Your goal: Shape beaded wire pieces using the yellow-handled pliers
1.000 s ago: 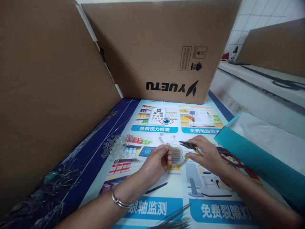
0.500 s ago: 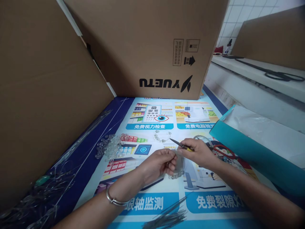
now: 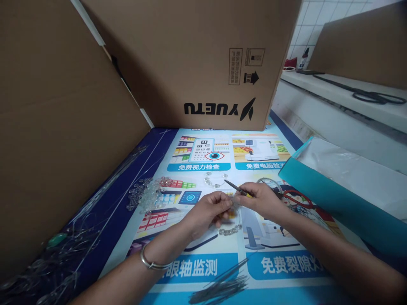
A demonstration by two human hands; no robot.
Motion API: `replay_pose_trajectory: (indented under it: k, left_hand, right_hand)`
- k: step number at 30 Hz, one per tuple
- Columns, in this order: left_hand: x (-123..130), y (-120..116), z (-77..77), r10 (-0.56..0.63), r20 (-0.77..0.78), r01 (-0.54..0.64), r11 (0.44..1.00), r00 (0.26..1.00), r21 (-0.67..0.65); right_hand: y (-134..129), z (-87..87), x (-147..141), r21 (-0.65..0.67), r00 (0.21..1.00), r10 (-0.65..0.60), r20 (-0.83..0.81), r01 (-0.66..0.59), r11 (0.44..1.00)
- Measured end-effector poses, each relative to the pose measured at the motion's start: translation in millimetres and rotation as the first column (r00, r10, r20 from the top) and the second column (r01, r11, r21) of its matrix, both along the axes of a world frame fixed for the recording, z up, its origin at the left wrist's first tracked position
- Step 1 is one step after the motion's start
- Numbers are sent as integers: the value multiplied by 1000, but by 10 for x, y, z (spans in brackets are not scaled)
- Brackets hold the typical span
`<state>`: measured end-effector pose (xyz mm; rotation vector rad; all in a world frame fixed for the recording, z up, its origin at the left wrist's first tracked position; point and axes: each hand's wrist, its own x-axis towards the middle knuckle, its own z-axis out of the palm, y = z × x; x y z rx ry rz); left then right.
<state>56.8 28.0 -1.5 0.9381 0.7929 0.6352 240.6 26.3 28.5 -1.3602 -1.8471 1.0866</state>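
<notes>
My left hand (image 3: 213, 211) pinches a thin wire loop whose lower part carries several clear beads (image 3: 230, 230). The beads hang just below the fingers, over the printed sheet. My right hand (image 3: 259, 199) is closed around pliers (image 3: 237, 187) with dark jaws and a bit of yellow handle, their tip pointing up and left. Its fingertips meet the wire close to my left fingertips. Beyond the plier tip lies another wire ring with clear beads (image 3: 216, 185). A pile of loose clear beads (image 3: 149, 195) sits to the left.
Dark wire pieces (image 3: 222, 286) lie near the front. Cardboard (image 3: 190, 63) stands at the back and left. A teal box (image 3: 343, 203) is at right, beside red-handled scissors (image 3: 299, 198). Tangled clear strands (image 3: 57, 267) lie at left.
The beaded loop has shifted slightly left and shows more openly below my hands. My left fingers have curled in a little. The view has moved slightly.
</notes>
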Motion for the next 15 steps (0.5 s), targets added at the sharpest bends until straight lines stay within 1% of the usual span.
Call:
replay_pose_trajectory:
  k: [2,4,8,10,15]
  left_hand:
    - [-2,16,-11,42,10,-42,999,999,0]
    - [-15,40,-16,94,30,-94,996,995,-8]
    - [-64,104,6,225,121,-217,973,967,-78]
    - [-85,131,39,273,170,-255,959,947,-121]
    - [-97,138,130,330,265,-287,939,906,-188]
  right_hand:
    - [6,-15,9,12,1000,-1,-8,1,1000]
    - [15,-38,29,58,1000,-23,0,23,998]
    - [43,-116,74,129,998,-66,0,66,990]
    - [53,-157,81,136,999,-51,-6,52,989]
    - [32,-189,58,199,999,33,-9,-30,979]
